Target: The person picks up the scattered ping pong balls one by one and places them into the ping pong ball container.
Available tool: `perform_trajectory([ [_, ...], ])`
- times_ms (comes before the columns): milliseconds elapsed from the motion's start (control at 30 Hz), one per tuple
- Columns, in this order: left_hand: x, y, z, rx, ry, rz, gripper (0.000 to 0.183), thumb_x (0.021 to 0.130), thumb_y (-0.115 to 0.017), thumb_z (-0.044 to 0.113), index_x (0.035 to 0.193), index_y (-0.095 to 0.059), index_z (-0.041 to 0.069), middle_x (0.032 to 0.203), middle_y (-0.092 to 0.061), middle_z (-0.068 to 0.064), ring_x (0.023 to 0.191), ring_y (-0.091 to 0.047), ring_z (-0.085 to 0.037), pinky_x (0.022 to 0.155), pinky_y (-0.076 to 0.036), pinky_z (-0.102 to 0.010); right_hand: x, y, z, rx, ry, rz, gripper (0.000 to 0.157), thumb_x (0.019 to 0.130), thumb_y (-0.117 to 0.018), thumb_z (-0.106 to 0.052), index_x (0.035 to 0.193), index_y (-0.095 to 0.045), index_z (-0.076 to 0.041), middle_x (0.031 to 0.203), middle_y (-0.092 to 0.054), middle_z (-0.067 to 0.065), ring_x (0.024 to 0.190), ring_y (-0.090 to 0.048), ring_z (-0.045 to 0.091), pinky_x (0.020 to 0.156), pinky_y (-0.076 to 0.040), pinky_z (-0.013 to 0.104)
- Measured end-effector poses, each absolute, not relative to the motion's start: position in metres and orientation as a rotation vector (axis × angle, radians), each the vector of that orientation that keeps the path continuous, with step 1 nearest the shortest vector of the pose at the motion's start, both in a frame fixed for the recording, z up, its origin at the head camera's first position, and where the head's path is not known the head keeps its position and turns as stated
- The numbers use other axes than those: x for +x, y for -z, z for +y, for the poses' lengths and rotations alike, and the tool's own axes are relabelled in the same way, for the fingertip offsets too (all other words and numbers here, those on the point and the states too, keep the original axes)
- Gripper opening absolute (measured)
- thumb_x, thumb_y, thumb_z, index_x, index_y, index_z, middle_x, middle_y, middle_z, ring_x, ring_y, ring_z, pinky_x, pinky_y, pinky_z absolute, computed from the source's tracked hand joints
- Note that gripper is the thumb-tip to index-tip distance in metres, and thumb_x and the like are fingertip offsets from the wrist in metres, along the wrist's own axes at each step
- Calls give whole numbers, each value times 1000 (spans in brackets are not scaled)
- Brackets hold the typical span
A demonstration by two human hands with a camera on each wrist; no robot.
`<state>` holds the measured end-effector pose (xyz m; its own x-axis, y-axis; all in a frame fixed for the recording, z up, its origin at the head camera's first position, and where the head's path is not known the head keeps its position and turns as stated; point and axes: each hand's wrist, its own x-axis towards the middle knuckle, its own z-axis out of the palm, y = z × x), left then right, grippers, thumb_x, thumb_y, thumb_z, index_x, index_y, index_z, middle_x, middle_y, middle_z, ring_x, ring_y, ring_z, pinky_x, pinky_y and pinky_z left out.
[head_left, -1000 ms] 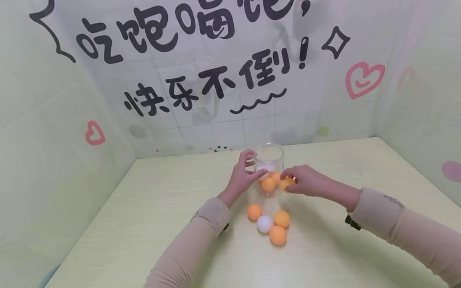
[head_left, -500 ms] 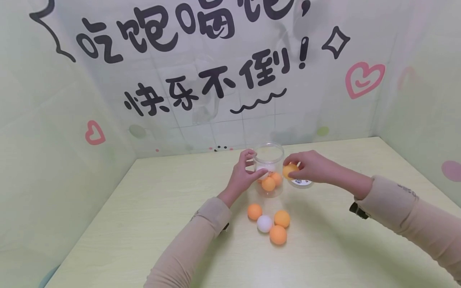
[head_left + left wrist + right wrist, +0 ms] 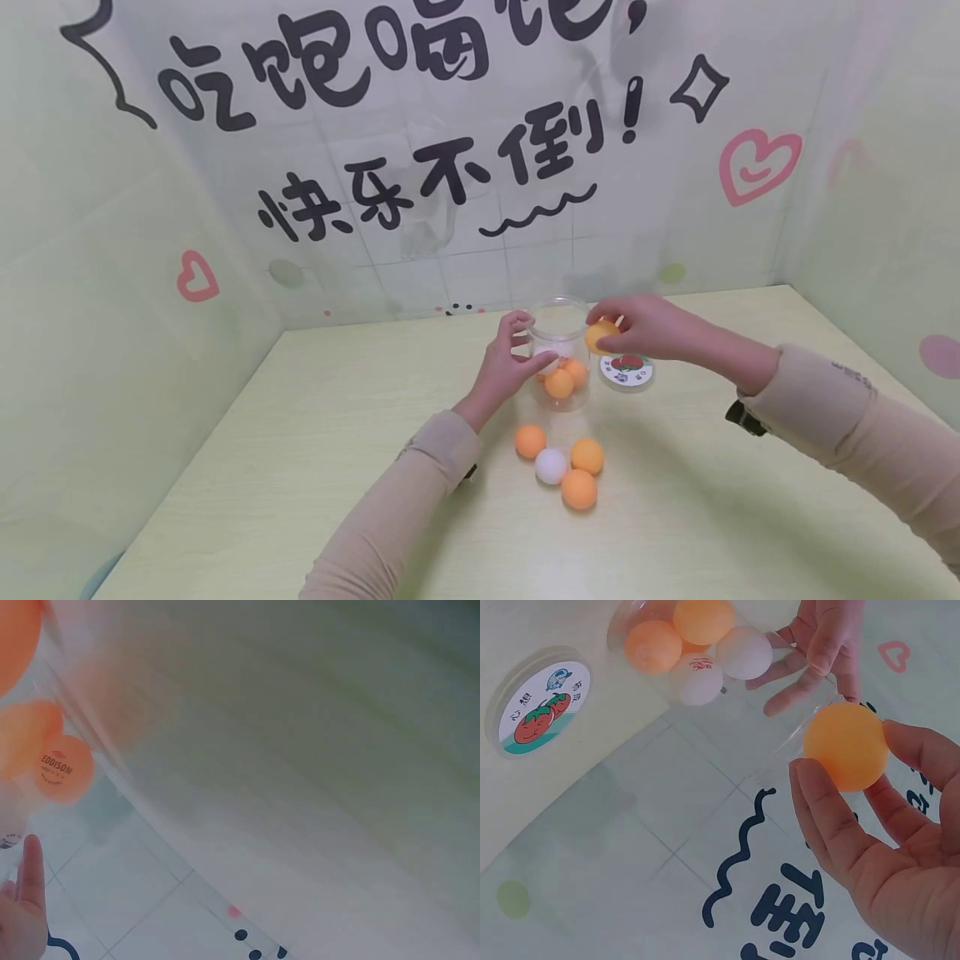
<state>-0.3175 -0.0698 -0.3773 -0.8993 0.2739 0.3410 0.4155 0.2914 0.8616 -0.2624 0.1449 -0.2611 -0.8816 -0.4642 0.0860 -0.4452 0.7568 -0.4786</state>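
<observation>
A clear plastic jar (image 3: 576, 343) stands upright near the back of the table, with orange ping-pong balls (image 3: 558, 383) and white ping-pong balls (image 3: 744, 652) inside. My left hand (image 3: 501, 362) holds its left side, thumb across the front and fingers behind. Just right of the rim, my right hand (image 3: 660, 327) pinches an orange ping-pong ball (image 3: 846, 747) between thumb and fingertips. In front of the jar lie three loose orange ping-pong balls (image 3: 579, 490) and a white ping-pong ball (image 3: 551, 467), grouped closely.
A round lid (image 3: 627, 367) with a tomato picture lies flat to the right of the jar, below my right hand. The pale wooden table (image 3: 337, 442) ends at a printed plastic sheet (image 3: 420, 275) behind the jar. Similar sheets rise on both sides.
My right hand has lifted the orange ping-pong ball from beside the jar's lower part up to its rim, uncovering the lid. The left hand and the jar have stayed put.
</observation>
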Motion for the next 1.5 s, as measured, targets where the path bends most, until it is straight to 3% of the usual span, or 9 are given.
perform_trajectory([
  [367,-317,376,-70,-612,1710,-2451,64,78,-74,19,128,-33,13,133,-44,-13,118,-49,-31,86,-51,-37,-266,243,137,-787,773,2942,27,82,-62,-12,107,-62,-4,99,-63,13,81,-59,26,72,-54,35],
  [833,-316,375,-69,-654,1687,-2415,59,78,-73,19,122,-35,13,127,-47,-15,113,-53,-29,80,-53,-32,-281,236,127,-859,725,3011,30,81,-60,-4,110,-61,1,102,-62,18,73,-53,23,60,-46,28],
  [1233,-316,375,-70,-652,1660,-2417,58,78,-73,18,122,-35,13,125,-48,-12,112,-54,-29,79,-54,-31,-300,242,120,-851,684,3035,31,83,-62,-3,113,-59,1,110,-60,18,96,-53,31,87,-46,45],
  [1500,-316,376,-70,-649,1675,-2412,59,77,-74,18,122,-36,13,124,-49,-13,111,-55,-29,79,-54,-31,-308,246,112,-820,648,3028,31,84,-61,-3,114,-59,0,113,-60,18,104,-54,32,89,-46,45],
])
